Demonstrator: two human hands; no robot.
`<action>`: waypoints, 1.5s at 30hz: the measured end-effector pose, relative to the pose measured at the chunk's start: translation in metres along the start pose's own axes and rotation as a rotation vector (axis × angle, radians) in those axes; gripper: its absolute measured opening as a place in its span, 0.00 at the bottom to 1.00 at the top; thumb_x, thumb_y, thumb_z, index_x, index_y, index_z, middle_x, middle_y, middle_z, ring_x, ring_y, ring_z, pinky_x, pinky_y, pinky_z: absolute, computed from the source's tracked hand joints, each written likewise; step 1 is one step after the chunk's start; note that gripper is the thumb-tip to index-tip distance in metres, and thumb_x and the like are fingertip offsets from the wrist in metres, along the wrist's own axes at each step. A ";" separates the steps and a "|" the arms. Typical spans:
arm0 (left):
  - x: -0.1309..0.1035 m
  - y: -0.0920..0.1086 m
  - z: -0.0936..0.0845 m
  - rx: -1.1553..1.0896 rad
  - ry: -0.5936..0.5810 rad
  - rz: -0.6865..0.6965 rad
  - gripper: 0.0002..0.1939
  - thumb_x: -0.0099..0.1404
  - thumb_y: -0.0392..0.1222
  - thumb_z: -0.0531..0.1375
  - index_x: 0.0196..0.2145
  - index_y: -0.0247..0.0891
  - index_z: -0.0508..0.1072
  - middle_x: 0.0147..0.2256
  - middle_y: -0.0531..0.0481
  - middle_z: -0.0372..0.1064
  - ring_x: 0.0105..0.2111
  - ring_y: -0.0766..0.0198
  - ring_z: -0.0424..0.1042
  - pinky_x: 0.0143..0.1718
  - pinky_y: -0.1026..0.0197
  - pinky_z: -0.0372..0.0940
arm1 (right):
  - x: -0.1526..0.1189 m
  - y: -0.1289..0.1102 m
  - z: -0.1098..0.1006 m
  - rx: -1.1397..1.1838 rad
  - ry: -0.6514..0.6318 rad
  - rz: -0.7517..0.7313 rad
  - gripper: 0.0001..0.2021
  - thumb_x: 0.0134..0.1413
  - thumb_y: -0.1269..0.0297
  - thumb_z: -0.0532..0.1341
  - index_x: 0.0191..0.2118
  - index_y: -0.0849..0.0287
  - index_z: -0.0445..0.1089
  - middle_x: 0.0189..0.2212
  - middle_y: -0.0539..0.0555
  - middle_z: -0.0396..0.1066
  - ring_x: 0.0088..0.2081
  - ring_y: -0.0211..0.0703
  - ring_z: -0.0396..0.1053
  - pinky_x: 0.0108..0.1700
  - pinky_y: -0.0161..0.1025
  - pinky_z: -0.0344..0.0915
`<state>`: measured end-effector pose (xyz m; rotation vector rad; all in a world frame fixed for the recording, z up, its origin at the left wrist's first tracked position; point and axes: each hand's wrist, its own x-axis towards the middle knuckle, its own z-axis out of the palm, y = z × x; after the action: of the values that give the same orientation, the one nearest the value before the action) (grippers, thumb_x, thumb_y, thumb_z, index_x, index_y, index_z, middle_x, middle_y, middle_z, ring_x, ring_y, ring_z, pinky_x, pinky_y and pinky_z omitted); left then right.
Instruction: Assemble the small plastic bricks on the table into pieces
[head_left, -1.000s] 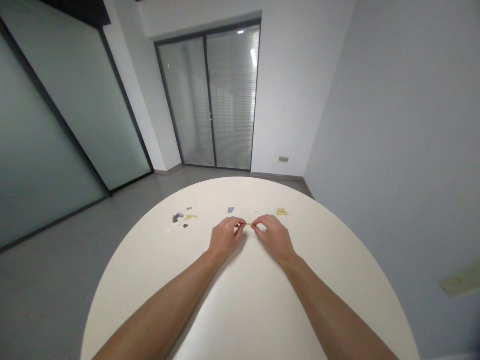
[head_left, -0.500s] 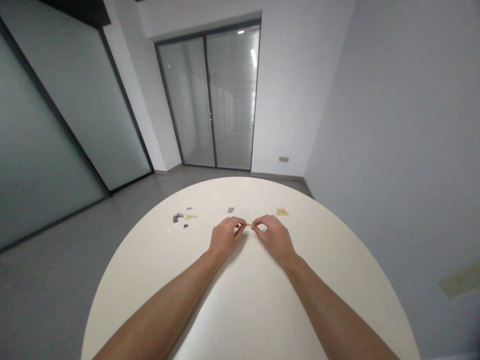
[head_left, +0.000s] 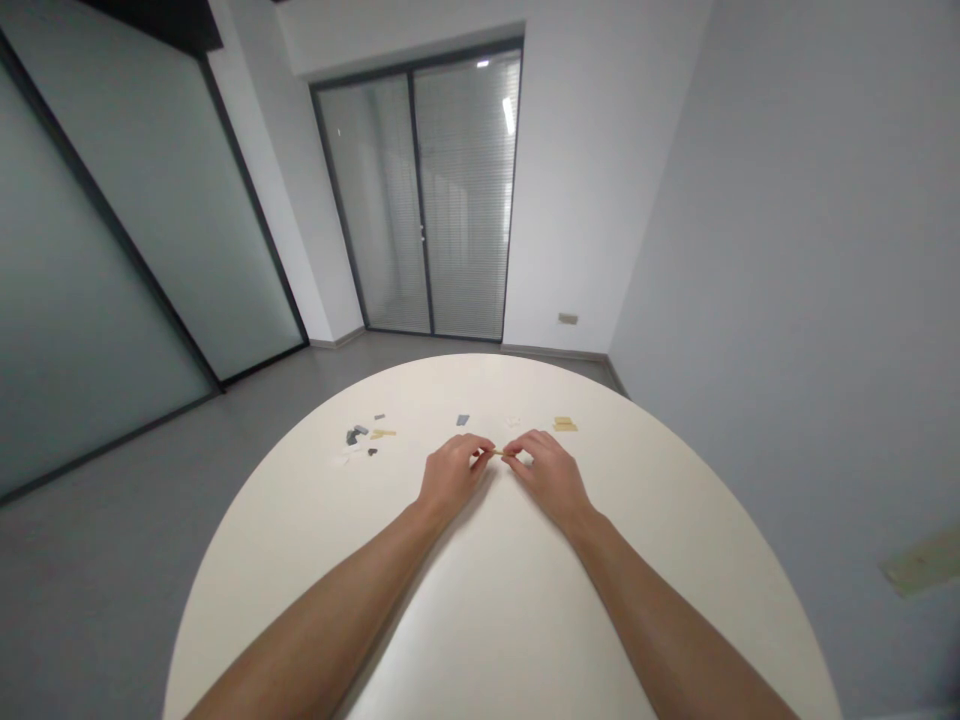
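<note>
Between my two hands is a small, thin yellow strip (head_left: 498, 453), mostly covered by fingertips. My left hand (head_left: 454, 470) pinches its left end between thumb and fingers. At the right end, the thumb and fingers of my right hand (head_left: 550, 474) are closed on the same strip. Both hands are low over the white table, just in front of a row of small flat pieces. A grey piece (head_left: 463, 420) lies beyond my left hand, and faint white pieces (head_left: 513, 422) lie beyond the gap between the hands. Yellow pieces (head_left: 565, 424) are grouped behind my right hand.
On the left of the round white table (head_left: 495, 620) is a loose scatter of dark grey pieces (head_left: 352, 437), yellow strips (head_left: 382, 434), white bits and a small black piece (head_left: 373, 452). Glass doors (head_left: 420, 200) and walls stand past the table.
The yellow strip tilts slightly differently between the fingertips. Both hands keep their pinch in nearly the same place, and the pieces on the table have not moved.
</note>
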<state>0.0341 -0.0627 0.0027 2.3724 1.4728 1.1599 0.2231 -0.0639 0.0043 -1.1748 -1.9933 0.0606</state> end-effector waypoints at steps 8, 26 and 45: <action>0.000 0.000 0.000 0.008 -0.025 0.024 0.06 0.68 0.38 0.59 0.39 0.44 0.76 0.38 0.54 0.77 0.38 0.66 0.74 0.42 0.63 0.66 | 0.000 -0.002 -0.001 -0.015 0.010 0.005 0.03 0.59 0.68 0.62 0.34 0.53 0.71 0.34 0.51 0.74 0.42 0.46 0.70 0.45 0.43 0.65; 0.000 0.002 -0.001 0.017 -0.045 0.005 0.06 0.68 0.38 0.58 0.39 0.44 0.76 0.38 0.54 0.77 0.38 0.65 0.74 0.42 0.63 0.67 | 0.000 -0.002 -0.001 -0.036 0.001 0.005 0.04 0.58 0.69 0.62 0.34 0.53 0.71 0.35 0.50 0.74 0.43 0.46 0.70 0.45 0.43 0.65; 0.000 0.000 -0.001 0.025 -0.060 -0.002 0.07 0.67 0.36 0.59 0.39 0.45 0.76 0.39 0.55 0.77 0.39 0.65 0.74 0.42 0.63 0.66 | -0.001 -0.002 0.000 -0.027 -0.004 0.009 0.03 0.60 0.66 0.61 0.35 0.52 0.72 0.37 0.51 0.74 0.44 0.46 0.70 0.45 0.44 0.66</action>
<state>0.0335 -0.0630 0.0039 2.3997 1.4793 1.0662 0.2222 -0.0655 0.0050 -1.2020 -1.9983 0.0403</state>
